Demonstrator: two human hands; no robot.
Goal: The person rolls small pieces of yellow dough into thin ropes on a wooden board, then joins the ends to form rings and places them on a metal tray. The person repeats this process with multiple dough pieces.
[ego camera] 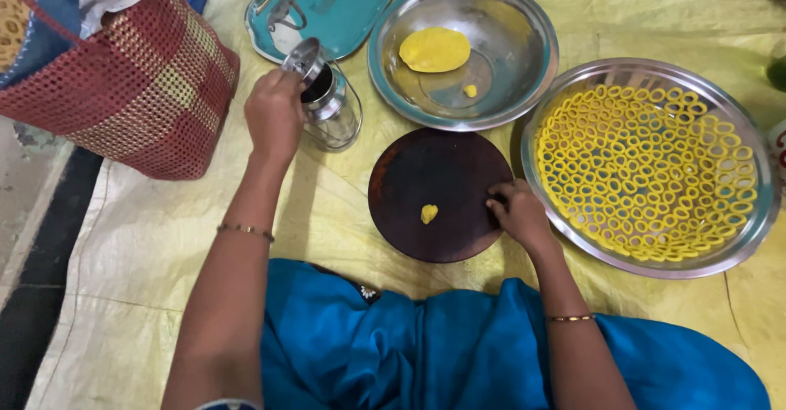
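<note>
My left hand (274,115) is closed around the rim of a small steel container (326,95), tipped just beside the teal tray (327,4); my right hand (517,213) rests with fingers curled on the edge of the dark round board (438,181), perhaps pinching dough; a small yellow dough piece (429,213) lies on the board, near that hand; beyond, a steel plate (524,49) holds a dough ball (435,49); a larger steel plate (737,238) holds yellow rings (647,172).

The left hand (274,115) grips a small steel container (327,99) at far left. The right hand (520,213) rests on a dark round board (438,193) bearing a dough bit (429,213), beside a plate of yellow rings (651,168).
</note>
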